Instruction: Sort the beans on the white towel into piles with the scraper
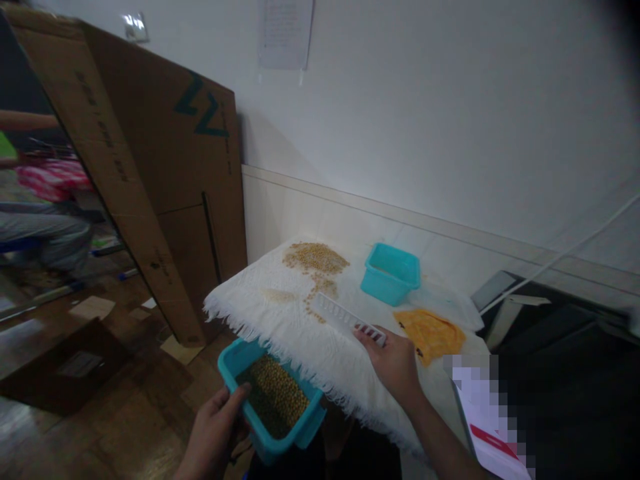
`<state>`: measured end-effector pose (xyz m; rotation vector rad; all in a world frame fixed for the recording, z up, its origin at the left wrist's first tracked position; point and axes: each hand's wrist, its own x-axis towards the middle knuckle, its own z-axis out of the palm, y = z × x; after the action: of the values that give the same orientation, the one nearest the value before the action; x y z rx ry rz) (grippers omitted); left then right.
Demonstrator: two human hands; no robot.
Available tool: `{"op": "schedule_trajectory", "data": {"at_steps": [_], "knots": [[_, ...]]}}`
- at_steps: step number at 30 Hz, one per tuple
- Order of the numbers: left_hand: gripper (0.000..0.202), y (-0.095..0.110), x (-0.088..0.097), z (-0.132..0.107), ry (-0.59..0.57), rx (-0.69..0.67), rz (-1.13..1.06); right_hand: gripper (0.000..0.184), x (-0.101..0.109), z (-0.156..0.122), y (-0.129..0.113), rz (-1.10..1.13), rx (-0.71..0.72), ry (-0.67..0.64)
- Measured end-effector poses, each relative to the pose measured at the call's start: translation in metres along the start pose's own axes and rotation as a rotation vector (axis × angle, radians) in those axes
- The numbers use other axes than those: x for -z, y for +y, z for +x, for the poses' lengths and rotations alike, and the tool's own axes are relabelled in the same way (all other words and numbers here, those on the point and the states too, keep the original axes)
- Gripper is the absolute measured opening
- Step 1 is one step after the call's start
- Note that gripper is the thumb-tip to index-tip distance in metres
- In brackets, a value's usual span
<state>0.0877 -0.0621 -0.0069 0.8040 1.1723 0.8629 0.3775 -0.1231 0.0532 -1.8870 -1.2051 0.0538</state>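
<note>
My left hand [217,420] grips the near left rim of a teal plastic container [265,445], thumb over the edge. Yellow soybeans [283,387] and smaller dark green beans lie inside it. The container is at the table's front edge, partly under the fringe of the white cloth [260,313]. In my right hand [393,360] is a long white plastic tray [337,313] with a row of slots, held at its near end. Its far end is by loose soybeans scattered on the cloth. Behind them lies a larger pile of soybeans [315,258], with a small pale heap [280,295] to its front left.
A second teal container [390,273] stands at the table's back, by a clear lid [450,303] and an orange-yellow cloth or bag [431,335]. A tall cardboard box [165,160] rises left. A white-and-red item [493,427] lies right. Another person's arm [27,120] shows far left.
</note>
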Motion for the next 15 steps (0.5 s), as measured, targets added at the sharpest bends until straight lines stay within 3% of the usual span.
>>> {"op": "schedule_trajectory", "data": {"at_steps": [15], "knots": [[0.036,-0.011,0.004,0.006,-0.008,-0.023,-0.007,0.034,0.004,-0.009,-0.008,0.033,-0.003,-0.006]]}}
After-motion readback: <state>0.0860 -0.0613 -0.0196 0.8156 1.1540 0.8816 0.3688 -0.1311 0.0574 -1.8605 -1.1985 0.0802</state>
